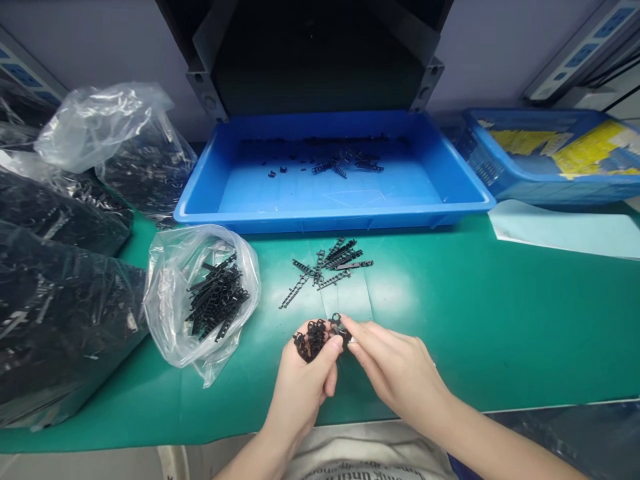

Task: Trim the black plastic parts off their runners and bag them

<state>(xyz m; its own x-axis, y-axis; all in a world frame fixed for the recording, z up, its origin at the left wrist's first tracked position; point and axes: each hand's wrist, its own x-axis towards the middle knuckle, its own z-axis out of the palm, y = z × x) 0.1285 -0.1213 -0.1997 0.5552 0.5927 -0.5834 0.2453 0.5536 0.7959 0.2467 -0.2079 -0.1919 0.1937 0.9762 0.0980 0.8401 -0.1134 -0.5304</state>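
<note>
My left hand (305,373) is closed around a bunch of black plastic strips (316,337), whose ringed ends stick up past the fingers. Close beside it, my right hand (395,360) pinches a black plastic piece (336,321) that has a small ring at its tip. The two hands nearly meet, and the fingers partly cover this piece. Just beyond them, a loose pile of black ladder-like strips (345,257) lies on the green mat (450,300). To the left, an open clear bag (163,307) holds many more such strips (217,300).
A blue tray (325,217) with scattered black strips and bits stands at the back. Large filled plastic bags (55,320) crowd the left side. At the back right are a blue basket (545,183) with yellow pieces and a pale blue sheet (565,230).
</note>
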